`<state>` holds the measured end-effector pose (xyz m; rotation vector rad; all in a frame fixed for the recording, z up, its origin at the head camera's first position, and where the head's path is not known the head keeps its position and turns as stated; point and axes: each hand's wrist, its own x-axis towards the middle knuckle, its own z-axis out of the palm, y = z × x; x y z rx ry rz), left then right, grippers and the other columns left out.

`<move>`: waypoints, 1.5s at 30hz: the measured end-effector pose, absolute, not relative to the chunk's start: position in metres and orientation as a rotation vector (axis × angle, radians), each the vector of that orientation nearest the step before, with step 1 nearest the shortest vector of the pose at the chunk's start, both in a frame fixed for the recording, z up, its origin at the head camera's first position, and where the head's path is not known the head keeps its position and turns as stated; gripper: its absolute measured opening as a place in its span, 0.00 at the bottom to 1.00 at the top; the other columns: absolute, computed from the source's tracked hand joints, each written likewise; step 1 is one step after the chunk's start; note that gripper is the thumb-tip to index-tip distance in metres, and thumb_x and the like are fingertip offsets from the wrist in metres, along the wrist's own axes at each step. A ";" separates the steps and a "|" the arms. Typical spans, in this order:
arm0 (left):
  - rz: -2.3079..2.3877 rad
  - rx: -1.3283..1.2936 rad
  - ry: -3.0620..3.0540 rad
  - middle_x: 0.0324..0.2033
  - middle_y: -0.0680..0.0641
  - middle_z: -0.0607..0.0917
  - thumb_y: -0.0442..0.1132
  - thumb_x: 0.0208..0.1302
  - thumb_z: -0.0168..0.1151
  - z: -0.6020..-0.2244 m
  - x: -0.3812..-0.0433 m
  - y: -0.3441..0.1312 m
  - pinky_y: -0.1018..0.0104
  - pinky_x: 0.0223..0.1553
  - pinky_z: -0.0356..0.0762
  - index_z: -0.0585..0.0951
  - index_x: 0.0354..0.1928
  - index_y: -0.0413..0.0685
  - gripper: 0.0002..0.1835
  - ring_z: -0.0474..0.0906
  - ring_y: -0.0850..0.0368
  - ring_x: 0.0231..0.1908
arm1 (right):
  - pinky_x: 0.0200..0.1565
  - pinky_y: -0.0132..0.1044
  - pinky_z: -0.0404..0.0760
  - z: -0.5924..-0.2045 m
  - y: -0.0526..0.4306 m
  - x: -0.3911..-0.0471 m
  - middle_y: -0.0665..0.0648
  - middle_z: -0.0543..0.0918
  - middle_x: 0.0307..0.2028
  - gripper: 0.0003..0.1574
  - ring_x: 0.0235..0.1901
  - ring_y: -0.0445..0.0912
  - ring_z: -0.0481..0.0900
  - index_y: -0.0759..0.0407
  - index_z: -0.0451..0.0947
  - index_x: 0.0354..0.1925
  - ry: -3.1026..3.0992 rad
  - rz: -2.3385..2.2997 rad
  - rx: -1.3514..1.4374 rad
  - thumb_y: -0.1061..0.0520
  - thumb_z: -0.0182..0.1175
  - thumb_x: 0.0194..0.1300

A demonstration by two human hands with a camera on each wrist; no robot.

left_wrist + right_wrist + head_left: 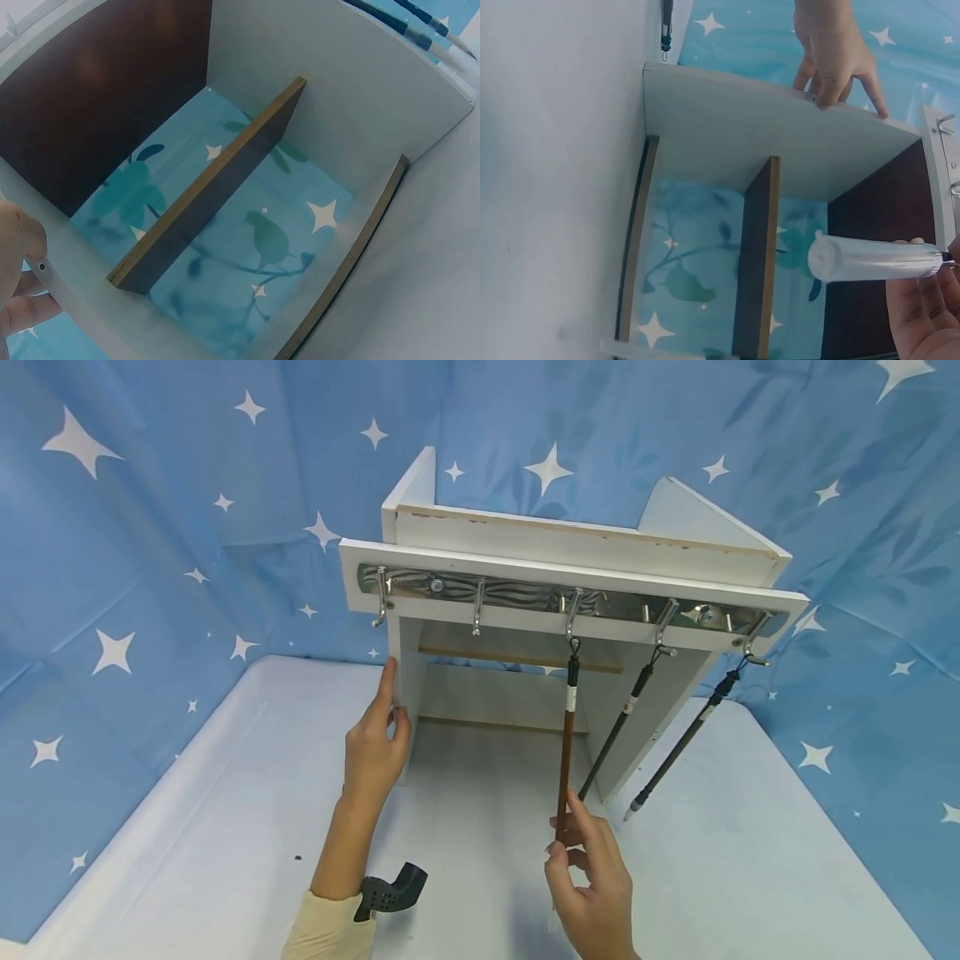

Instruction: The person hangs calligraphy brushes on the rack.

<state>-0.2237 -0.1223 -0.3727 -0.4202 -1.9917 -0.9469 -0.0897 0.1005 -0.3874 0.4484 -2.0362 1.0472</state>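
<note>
My right hand [596, 881] pinches the lower end of a brown-handled calligraphy brush [566, 752], between thumb and fingers. Its black top hangs by a loop from the middle hook [573, 610]. In the right wrist view a clear cap [877, 259] sticks out from that hand. My left hand [375, 752] touches the left side panel [407, 693] of a white wooden rack, index finger straight along its edge. Two dark brushes, one grey-handled [618, 727] and one thicker [686, 739], hang from the two hooks to the right.
A metal hook strip [517, 602] runs across the rack's front board; its two left hooks hold nothing. Inside the rack, a wooden crosspiece [217, 180] spans between the side panels. The rack stands on a white table [247, 760] before a blue starry curtain [225, 468].
</note>
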 end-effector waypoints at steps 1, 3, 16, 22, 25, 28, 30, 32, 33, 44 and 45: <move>-0.946 -0.420 -1.991 0.62 0.43 0.69 0.23 0.56 0.54 -0.373 -0.224 -0.122 0.61 0.40 0.83 0.58 0.68 0.46 0.37 0.75 0.45 0.52 | 0.27 0.16 0.77 -0.387 0.100 -0.089 0.60 0.75 0.34 0.40 0.29 0.35 0.73 0.70 0.66 0.59 -2.043 1.054 0.442 0.80 0.51 0.43; -0.944 -0.420 -1.990 0.62 0.43 0.69 0.23 0.56 0.54 -0.373 -0.224 -0.122 0.60 0.40 0.83 0.58 0.68 0.46 0.37 0.75 0.45 0.52 | 0.27 0.16 0.77 -0.386 0.100 -0.089 0.60 0.75 0.34 0.39 0.29 0.35 0.73 0.70 0.66 0.59 -2.050 1.061 0.434 0.80 0.51 0.44; -0.925 -0.421 -1.990 0.61 0.42 0.70 0.22 0.56 0.54 -0.373 -0.224 -0.123 0.60 0.37 0.84 0.58 0.68 0.45 0.37 0.80 0.44 0.45 | 0.26 0.17 0.77 -0.394 0.101 -0.094 0.60 0.76 0.35 0.40 0.29 0.35 0.73 0.70 0.67 0.59 -2.020 1.092 0.453 0.80 0.50 0.43; -0.929 -0.427 -1.977 0.61 0.42 0.70 0.21 0.55 0.54 -0.374 -0.224 -0.122 0.59 0.37 0.84 0.58 0.68 0.45 0.37 0.80 0.44 0.45 | 0.27 0.18 0.78 -0.394 0.102 -0.095 0.58 0.76 0.35 0.40 0.30 0.35 0.73 0.69 0.67 0.58 -2.032 1.071 0.446 0.80 0.51 0.42; -0.934 -0.429 -1.980 0.61 0.42 0.70 0.21 0.55 0.54 -0.374 -0.224 -0.122 0.59 0.37 0.84 0.58 0.68 0.44 0.37 0.79 0.44 0.46 | 0.27 0.18 0.78 -0.395 0.103 -0.095 0.58 0.77 0.35 0.39 0.30 0.35 0.73 0.69 0.68 0.58 -2.039 1.059 0.437 0.80 0.52 0.43; -0.934 -0.428 -1.981 0.61 0.42 0.70 0.21 0.55 0.54 -0.374 -0.225 -0.122 0.59 0.37 0.84 0.58 0.68 0.45 0.37 0.80 0.44 0.45 | 0.26 0.18 0.78 -0.397 0.104 -0.095 0.57 0.77 0.36 0.37 0.31 0.35 0.74 0.70 0.69 0.56 -2.054 1.060 0.423 0.80 0.53 0.44; -0.933 -0.426 -1.981 0.61 0.41 0.70 0.21 0.55 0.54 -0.374 -0.224 -0.122 0.58 0.37 0.84 0.58 0.68 0.45 0.37 0.80 0.43 0.45 | 0.26 0.18 0.78 -0.400 0.105 -0.095 0.57 0.77 0.35 0.35 0.31 0.35 0.74 0.70 0.69 0.56 -2.068 1.064 0.417 0.80 0.54 0.45; -0.930 -0.422 -1.983 0.61 0.41 0.70 0.21 0.55 0.54 -0.374 -0.224 -0.122 0.58 0.37 0.84 0.58 0.68 0.45 0.37 0.80 0.43 0.45 | 0.26 0.18 0.78 -0.404 0.106 -0.097 0.56 0.78 0.34 0.35 0.30 0.36 0.75 0.70 0.70 0.54 -2.069 1.035 0.426 0.80 0.56 0.43; -0.930 -0.421 -1.983 0.61 0.41 0.70 0.21 0.55 0.54 -0.374 -0.224 -0.123 0.58 0.37 0.84 0.58 0.68 0.45 0.37 0.80 0.43 0.45 | 0.25 0.18 0.78 -0.405 0.106 -0.098 0.56 0.78 0.34 0.36 0.30 0.36 0.76 0.70 0.70 0.54 -2.068 1.022 0.432 0.80 0.57 0.42; -0.933 -0.427 -1.974 0.61 0.41 0.70 0.20 0.55 0.54 -0.376 -0.227 -0.122 0.58 0.37 0.84 0.58 0.68 0.45 0.38 0.79 0.43 0.46 | 0.27 0.19 0.78 -0.409 0.111 -0.100 0.51 0.80 0.31 0.36 0.30 0.37 0.76 0.64 0.68 0.58 -2.161 0.981 0.323 0.74 0.58 0.48; -0.931 -0.427 -1.976 0.61 0.41 0.70 0.21 0.55 0.54 -0.376 -0.227 -0.122 0.59 0.37 0.84 0.58 0.68 0.46 0.38 0.79 0.43 0.46 | 0.27 0.19 0.78 -0.409 0.112 -0.100 0.52 0.80 0.31 0.35 0.30 0.37 0.76 0.65 0.68 0.58 -2.161 0.975 0.319 0.74 0.58 0.48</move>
